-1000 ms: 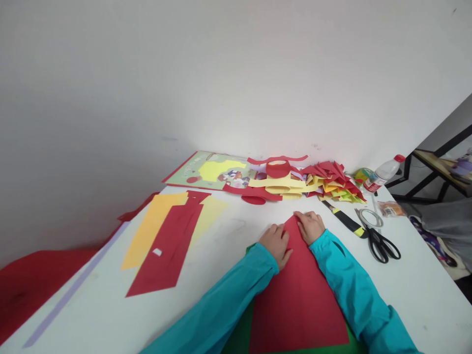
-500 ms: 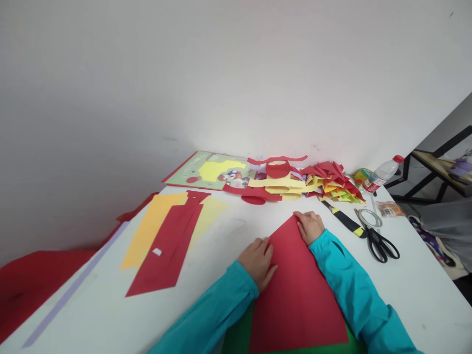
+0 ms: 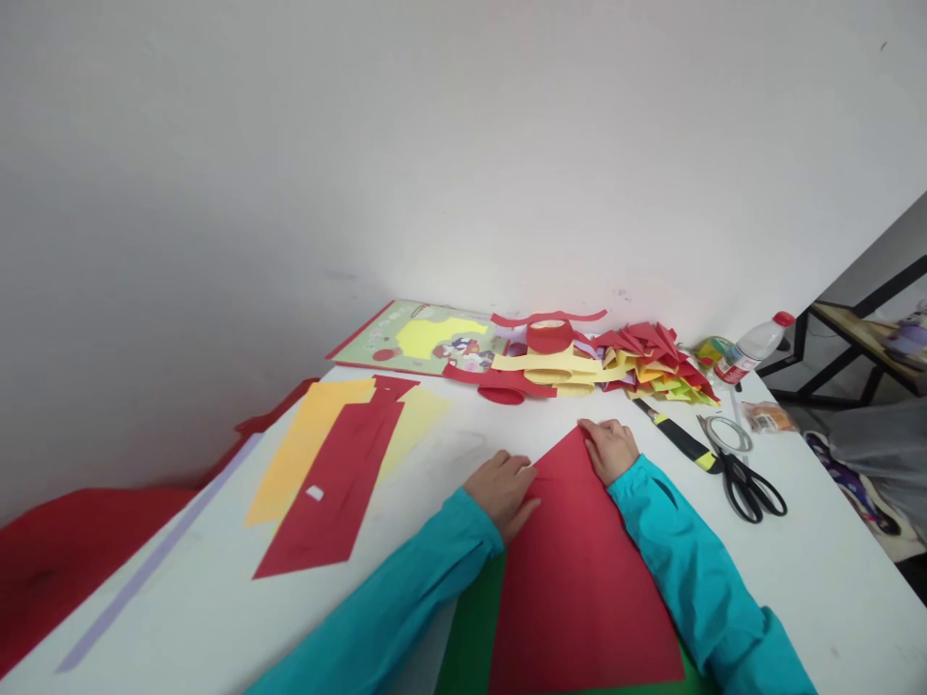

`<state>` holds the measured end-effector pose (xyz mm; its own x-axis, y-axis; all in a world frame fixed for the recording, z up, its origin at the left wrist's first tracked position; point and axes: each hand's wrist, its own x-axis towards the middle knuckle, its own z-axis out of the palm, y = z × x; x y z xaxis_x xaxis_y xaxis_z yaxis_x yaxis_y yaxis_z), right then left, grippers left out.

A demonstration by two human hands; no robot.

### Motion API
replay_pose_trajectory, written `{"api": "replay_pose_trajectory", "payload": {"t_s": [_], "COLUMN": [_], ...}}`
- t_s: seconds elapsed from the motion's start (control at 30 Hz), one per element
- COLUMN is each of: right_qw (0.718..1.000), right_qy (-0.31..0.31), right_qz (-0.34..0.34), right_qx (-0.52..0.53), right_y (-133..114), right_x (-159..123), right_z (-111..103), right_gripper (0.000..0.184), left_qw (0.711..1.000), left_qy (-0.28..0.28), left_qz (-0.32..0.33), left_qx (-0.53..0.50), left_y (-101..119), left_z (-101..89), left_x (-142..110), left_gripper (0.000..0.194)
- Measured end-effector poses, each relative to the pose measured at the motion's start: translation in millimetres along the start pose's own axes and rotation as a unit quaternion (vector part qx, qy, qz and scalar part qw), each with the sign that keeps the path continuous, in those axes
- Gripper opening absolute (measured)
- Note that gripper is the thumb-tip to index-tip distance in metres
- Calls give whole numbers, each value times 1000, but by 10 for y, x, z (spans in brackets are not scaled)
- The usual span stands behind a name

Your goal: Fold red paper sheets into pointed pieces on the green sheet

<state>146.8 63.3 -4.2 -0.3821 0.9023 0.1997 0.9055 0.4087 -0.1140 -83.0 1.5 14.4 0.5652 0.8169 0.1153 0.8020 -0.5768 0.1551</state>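
**Red sheet, a hand at its far corner and another at its left edge**

Red paper sheet (image 3: 590, 579) lies over a green sheet (image 3: 470, 623) on the white surface (image 3: 427, 492), near end toward the wearer, far corner pointing away. Green shows along the left side and the near edge.

Right hand (image 3: 612, 452): fingers bent at the far corner, thumb tucked on the near side of them; cannot tell if they pinch the paper or just press it down. Left hand (image 3: 501, 494): fingers loosely curled, tips at the slanting left edge; whether they grip is unclear.

Handling, as I judge it: right fingertips are well placed as an anchor, and light, even pressure there should stop the sheet swivelling. Left fingers do best kept low and flat against the edge; a hooked tip could lift or crease it. Smooth outward from the held corner, wrists off the paper, or it may slide over the green.

Utility knife (image 3: 685, 441) and black-handled scissors (image 3: 733, 470) lie to the right; elbow room matters there.
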Motion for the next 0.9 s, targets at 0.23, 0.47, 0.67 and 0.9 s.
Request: {"api": "replay_pose_trajectory", "payload": {"t_s": [0.23,0.47,0.67,0.9], "right_qw": [1000,1000,999,999], "right_qy": [-3,10,31,40], "right_qz": [-3,-5,7,-5], "right_qx": [-8,7,34,37], "right_y": [30,117,255,182], "right_x": [64,204,186,171], "right_z": [40,109,174,149], "right_gripper": [39,40,42,36], "left_qw": [1000,999,999,999], "left_qy": [-21,-12,-18,8], "left_qz": [13,33,32,33], "left_qx": [-13,-32,-36,-31], "left_y": [172,341,379,389], "left_z": [119,223,287,486], "left_x": [528,683,592,504], "left_gripper": [34,49,53,59]}}
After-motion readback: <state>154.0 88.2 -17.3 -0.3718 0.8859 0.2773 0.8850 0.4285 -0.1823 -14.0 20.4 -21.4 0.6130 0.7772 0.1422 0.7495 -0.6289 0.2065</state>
